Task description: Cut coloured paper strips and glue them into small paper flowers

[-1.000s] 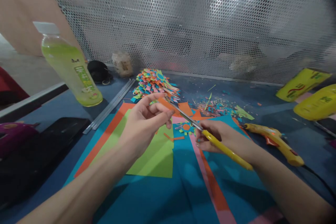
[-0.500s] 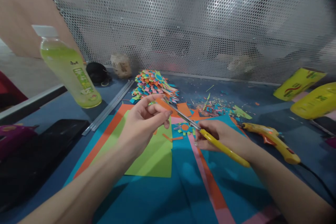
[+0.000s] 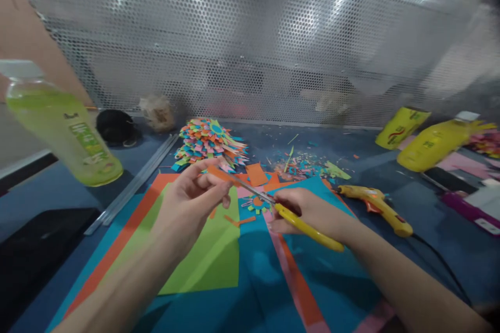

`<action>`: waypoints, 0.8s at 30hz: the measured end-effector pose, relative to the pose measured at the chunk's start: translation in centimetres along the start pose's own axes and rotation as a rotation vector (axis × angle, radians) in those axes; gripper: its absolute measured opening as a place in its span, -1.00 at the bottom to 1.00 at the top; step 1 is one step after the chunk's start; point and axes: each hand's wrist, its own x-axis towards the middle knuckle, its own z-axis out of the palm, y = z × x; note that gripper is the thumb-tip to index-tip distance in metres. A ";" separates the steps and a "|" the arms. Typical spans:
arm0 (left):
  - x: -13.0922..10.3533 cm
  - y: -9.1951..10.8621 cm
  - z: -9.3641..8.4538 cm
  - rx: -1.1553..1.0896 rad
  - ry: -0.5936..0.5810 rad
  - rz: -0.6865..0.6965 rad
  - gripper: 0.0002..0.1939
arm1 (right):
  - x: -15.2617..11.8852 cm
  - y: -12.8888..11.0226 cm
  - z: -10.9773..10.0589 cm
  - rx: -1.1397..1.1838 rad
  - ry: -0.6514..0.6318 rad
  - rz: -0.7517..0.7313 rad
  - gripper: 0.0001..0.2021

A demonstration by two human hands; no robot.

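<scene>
Orange paper was pinched in the left hand, near frame centre, yellow-handled scissors were gripped by the right hand.

Place: craft workshop, probably | 1 glue gun | paper scraps | perforated metal screen

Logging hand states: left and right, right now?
Left hand: closed, pinching a small flat orange paper piece.
Right hand: closed, holding yellow-handled metal scissors.
</scene>
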 end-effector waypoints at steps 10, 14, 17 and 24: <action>0.3 -0.2 -0.1 -0.045 0.021 0.009 -0.71 | -0.1 -0.7 -0.2 0.047 0.019 0.007 -0.74; 0.4 -0.2 -0.2 -0.064 0.026 -0.001 -0.70 | -0.1 -0.5 -0.2 0.060 0.018 0.018 -0.72; 0.4 -0.3 -0.3 -0.072 0.013 0.006 -0.71 | -0.1 -0.3 -0.1 0.070 0.019 0.016 -0.73; 0.1 0.0 0.0 -0.039 0.012 0.009 -0.65 | 0.0 0.0 0.0 0.199 -0.028 -0.015 -0.71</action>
